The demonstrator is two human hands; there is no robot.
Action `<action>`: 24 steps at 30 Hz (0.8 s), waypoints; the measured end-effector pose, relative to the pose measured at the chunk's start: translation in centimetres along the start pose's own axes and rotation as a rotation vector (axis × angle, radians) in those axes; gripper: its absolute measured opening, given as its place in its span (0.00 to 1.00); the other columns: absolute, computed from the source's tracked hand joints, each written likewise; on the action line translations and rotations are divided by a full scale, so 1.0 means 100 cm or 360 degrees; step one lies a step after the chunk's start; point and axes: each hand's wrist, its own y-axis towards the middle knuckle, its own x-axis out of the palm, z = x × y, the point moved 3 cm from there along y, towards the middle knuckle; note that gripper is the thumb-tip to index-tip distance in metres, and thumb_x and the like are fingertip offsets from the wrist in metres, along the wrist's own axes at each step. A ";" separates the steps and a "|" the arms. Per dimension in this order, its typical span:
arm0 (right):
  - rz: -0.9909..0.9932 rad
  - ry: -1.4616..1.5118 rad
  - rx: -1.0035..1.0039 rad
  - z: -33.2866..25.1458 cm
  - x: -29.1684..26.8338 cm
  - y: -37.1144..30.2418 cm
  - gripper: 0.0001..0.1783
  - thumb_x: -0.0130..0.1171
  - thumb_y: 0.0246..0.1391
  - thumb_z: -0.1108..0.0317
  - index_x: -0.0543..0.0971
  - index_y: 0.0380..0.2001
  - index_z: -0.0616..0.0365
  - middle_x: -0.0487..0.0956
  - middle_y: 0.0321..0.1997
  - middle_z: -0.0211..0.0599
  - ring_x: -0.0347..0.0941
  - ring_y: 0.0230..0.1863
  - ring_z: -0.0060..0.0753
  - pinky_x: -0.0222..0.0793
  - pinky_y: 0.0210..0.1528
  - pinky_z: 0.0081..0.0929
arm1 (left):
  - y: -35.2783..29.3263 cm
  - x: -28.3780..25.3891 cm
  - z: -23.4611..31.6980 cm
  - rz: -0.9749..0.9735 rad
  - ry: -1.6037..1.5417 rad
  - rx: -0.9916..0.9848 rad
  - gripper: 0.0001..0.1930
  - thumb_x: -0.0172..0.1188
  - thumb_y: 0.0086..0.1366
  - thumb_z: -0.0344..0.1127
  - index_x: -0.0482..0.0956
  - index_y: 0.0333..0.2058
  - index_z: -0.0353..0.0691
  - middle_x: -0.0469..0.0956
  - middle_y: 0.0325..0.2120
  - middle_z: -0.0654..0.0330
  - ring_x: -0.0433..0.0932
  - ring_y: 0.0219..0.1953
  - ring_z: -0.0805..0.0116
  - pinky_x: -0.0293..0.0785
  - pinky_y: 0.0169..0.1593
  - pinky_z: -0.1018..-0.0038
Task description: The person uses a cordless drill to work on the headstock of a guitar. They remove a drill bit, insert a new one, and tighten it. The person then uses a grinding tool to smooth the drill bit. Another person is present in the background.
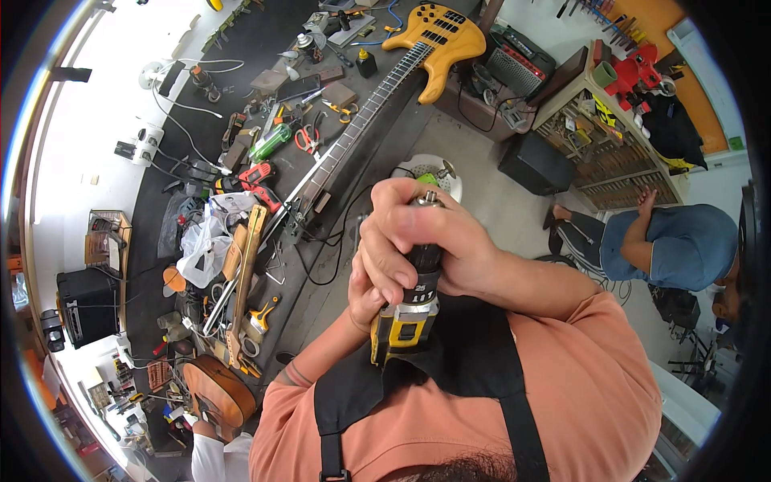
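A yellow and black cordless drill point(405, 328) is held close in front of my chest, its chuck pointing away from me. My right hand point(459, 245) is closed around the chuck end, with the metal tip showing above the fingers. Against the left side of the drill's body, my left hand point(365, 299) is closed too; part of it is hidden behind the right hand's fingers. The drill's handle is out of sight below its body.
A workbench point(321, 153) on the left bears a natural-wood electric bass point(438, 40), red-handled scissors point(307, 138), a red power tool point(259, 183), and a guitar neck point(245, 281). An acoustic guitar point(218, 391) stands near another person's white sleeve. A person in blue point(675, 245) is at right, near a stool point(434, 169).
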 end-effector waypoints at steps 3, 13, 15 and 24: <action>-0.0070 0.0223 -0.0126 0.005 0.001 0.003 0.32 0.39 0.76 0.33 0.71 0.34 0.51 0.75 0.21 0.35 0.79 0.26 0.37 0.76 0.49 0.39 | 0.008 -0.005 0.000 -0.0131 0.0037 0.0174 0.27 0.66 0.59 0.51 0.74 0.52 0.40 0.78 0.55 0.55 0.77 0.60 0.59 0.67 0.70 0.61; 0.0148 0.0290 -0.0094 0.007 0.002 -0.003 0.45 0.21 0.74 0.24 0.72 0.33 0.53 0.74 0.20 0.38 0.78 0.22 0.40 0.76 0.45 0.40 | 0.012 0.019 0.042 0.0123 0.0319 -0.0108 0.25 0.70 0.57 0.53 0.78 0.44 0.41 0.80 0.45 0.63 0.78 0.51 0.69 0.68 0.62 0.70; 0.0167 0.0284 -0.0091 0.008 0.002 -0.003 0.45 0.22 0.75 0.24 0.72 0.33 0.53 0.74 0.19 0.38 0.78 0.22 0.40 0.77 0.45 0.41 | 0.010 0.025 0.047 0.0193 0.0224 -0.0173 0.25 0.70 0.57 0.54 0.79 0.44 0.40 0.80 0.46 0.63 0.77 0.51 0.70 0.68 0.62 0.70; 0.0171 0.0261 -0.0071 0.004 0.003 -0.005 0.42 0.23 0.77 0.28 0.71 0.33 0.54 0.74 0.19 0.39 0.77 0.22 0.40 0.77 0.44 0.41 | 0.003 0.012 0.036 0.0222 0.0349 -0.0243 0.31 0.70 0.56 0.55 0.79 0.48 0.35 0.81 0.48 0.60 0.79 0.51 0.67 0.70 0.62 0.69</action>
